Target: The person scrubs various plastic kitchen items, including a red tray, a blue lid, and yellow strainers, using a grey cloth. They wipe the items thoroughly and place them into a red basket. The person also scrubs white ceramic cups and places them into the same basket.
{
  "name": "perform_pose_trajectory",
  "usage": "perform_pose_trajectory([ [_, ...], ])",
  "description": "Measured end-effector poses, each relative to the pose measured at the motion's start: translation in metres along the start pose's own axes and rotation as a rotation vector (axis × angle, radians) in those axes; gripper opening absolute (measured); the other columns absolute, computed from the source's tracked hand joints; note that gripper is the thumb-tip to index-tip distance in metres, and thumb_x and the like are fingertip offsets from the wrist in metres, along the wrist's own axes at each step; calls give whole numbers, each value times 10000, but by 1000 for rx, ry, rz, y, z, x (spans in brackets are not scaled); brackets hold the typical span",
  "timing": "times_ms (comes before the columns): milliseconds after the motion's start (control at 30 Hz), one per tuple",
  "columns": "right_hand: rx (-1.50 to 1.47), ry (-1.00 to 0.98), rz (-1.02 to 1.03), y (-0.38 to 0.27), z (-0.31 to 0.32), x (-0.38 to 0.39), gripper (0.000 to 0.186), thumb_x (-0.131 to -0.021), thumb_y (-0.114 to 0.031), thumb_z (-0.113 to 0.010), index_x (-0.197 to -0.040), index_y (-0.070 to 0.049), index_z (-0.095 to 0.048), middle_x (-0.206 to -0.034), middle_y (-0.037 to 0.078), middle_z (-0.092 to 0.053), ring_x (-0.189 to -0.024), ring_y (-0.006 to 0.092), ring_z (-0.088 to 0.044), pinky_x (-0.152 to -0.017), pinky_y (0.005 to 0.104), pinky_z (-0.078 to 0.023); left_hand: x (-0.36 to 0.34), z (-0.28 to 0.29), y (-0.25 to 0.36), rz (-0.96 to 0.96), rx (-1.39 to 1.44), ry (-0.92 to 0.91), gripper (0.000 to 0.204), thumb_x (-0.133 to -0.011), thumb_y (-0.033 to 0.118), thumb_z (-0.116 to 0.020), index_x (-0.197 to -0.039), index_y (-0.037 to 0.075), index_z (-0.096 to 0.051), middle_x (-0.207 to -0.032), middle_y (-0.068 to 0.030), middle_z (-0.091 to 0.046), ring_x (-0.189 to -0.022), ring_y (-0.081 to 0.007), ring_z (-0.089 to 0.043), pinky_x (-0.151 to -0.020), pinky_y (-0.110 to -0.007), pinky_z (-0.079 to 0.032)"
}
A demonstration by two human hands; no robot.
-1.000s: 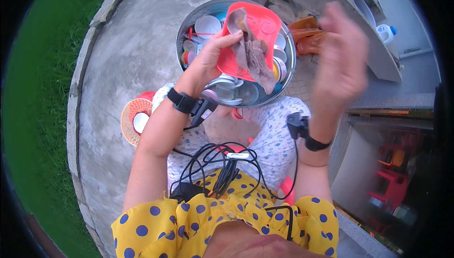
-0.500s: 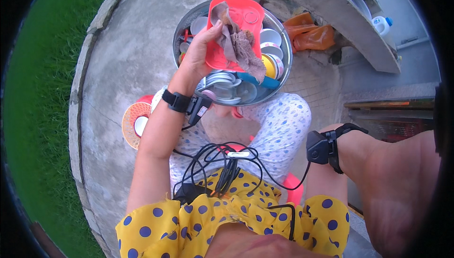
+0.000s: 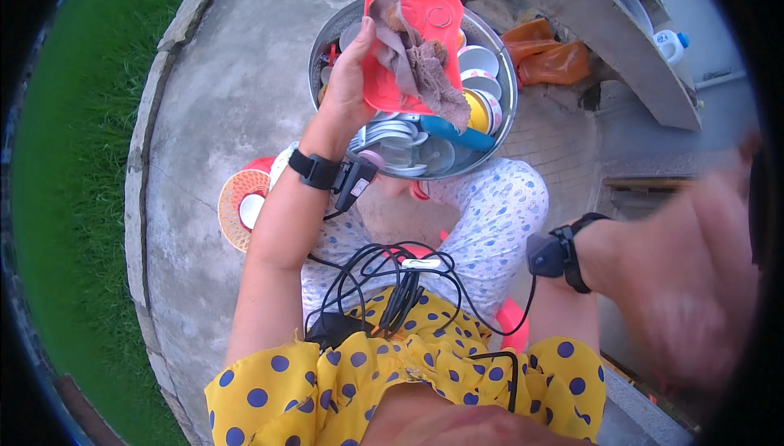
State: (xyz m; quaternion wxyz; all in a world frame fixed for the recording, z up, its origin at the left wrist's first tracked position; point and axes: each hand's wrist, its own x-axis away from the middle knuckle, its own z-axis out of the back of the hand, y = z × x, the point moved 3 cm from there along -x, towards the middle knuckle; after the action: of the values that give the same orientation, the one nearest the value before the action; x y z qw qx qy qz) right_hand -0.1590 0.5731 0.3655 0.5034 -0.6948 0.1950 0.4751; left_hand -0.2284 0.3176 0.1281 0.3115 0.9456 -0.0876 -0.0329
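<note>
My left hand is closed on the left edge of a red plastic tray, thumb on top. A crumpled grey-brown rag lies across the tray, one end hanging over its near right corner. Beneath is a wide metal basin full of dishes: white bowls, a yellow cup, stacked white spoons and a blue long-shaped item. Close to the camera at the right, my right hand is raised away from the basin. Motion smears its fingers, and I cannot make out anything in it.
An orange woven basket with a white bowl stands left of my legs. Black cable lies coiled on my lap. Beyond the basin are an orange plastic bag, a curved concrete slab and a white bottle. A stone kerb borders grass.
My right hand has turned and shifted at the right edge, now blurred. The left hand still grips the tray with the rag on it; the view has shifted slightly.
</note>
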Motion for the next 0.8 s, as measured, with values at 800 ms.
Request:
perform_pose_trajectory([
  [800,689,-38,-244,181,-52,83,352,-834,36,-655,-1175,-51,-649,-1131,129,-591,-1028,243,-601,-833,324,-503,10,-4,5,-47,-303,10,561,-1038,483,-410,-1345,21,-489,-1216,-78,-615,-1074,-153,-621,-920,-309,-512],
])
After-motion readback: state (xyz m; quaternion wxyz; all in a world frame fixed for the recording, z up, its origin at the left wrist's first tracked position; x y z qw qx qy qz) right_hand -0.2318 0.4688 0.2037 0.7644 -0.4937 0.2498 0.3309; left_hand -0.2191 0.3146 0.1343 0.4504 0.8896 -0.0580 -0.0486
